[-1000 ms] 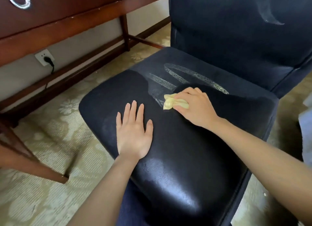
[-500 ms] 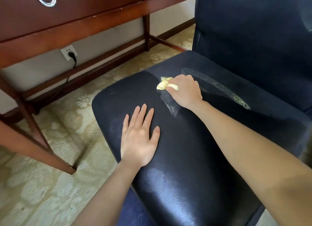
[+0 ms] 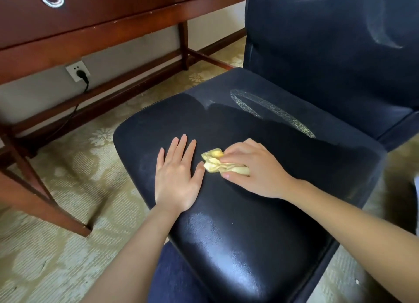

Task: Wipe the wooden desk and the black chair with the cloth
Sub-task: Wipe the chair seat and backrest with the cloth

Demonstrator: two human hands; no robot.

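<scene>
right hand point(image 3: 258, 170): fingers curled over the crumpled yellow cloth point(image 3: 216, 162), pressing it down near the middle of the seat of the black chair point(image 3: 260, 234).
left hand point(image 3: 178, 178): flat on the seat, fingers straight and spread, holding nothing, just left of the cloth.
streaks point(image 3: 272, 109): pale arcs toward the seat's back.
wooden desk point(image 3: 108, 24): beyond the seat's left side, apart from it.

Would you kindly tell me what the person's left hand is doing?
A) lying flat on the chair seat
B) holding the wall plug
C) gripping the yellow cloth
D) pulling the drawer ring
A: the left hand lies flat and open on the chair seat; the right hand holds the yellow cloth.
</scene>
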